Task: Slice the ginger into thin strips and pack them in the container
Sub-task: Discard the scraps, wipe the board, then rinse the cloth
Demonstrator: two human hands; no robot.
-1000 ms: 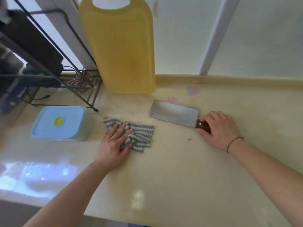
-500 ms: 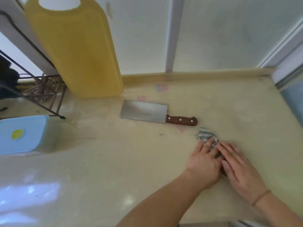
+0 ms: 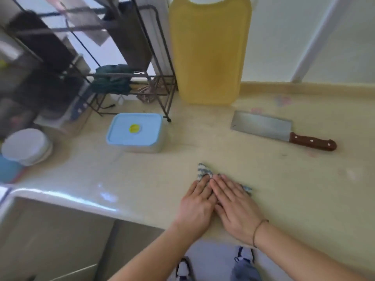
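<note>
- Container (image 3: 135, 132), blue lid on, sits on my counter (image 3: 284, 189) at ten o'clock from my hands.
- My left hand (image 3: 195, 207) and right hand (image 3: 235, 205) lie flat, fingers straight, side by side, pressing a striped cloth (image 3: 204, 171).
- Cleaver (image 3: 282, 130) lies at two o'clock, apart from both.
- Yellow cutting board (image 3: 209, 51) leans on the wall at twelve.

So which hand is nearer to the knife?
The right hand. It lies below the knife, toward its handle; the left hand lies beside it, further left. Both press the cloth.
</note>
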